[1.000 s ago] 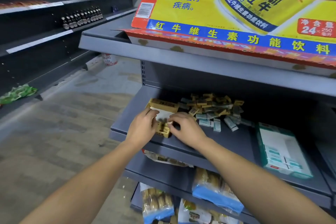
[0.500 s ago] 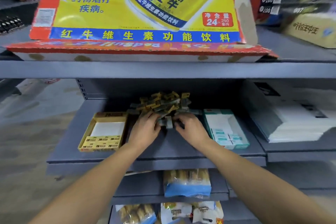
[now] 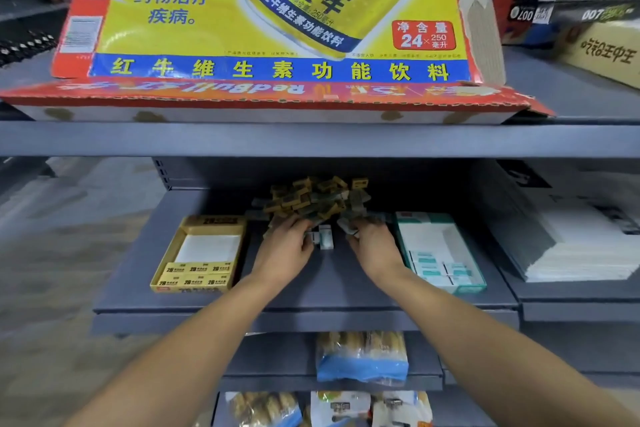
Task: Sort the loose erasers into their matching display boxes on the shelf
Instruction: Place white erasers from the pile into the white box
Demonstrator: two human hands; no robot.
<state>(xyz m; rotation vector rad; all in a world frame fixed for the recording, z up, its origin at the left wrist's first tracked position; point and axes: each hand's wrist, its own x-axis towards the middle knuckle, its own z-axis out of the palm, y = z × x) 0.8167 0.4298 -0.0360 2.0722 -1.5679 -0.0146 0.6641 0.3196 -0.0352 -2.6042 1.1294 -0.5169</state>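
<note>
Mostly unsorted: eraser pile [image 3: 311, 199] heaped mid-frame at shelf [image 3: 332, 291] back, yellow box [image 3: 199, 253] left and teal box [image 3: 441, 253] right each hold few; left hand [image 3: 284, 251] and right hand [image 3: 374, 250] curl on loose teal erasers [image 3: 323, 236].

2 bare, sleeveless forearms [image 3: 194, 350]

A shop. Grey metal shelves [image 3: 311, 302] carry a Red Bull drink carton [image 3: 277, 28]. Bagged snacks [image 3: 362, 355] sit below.
</note>
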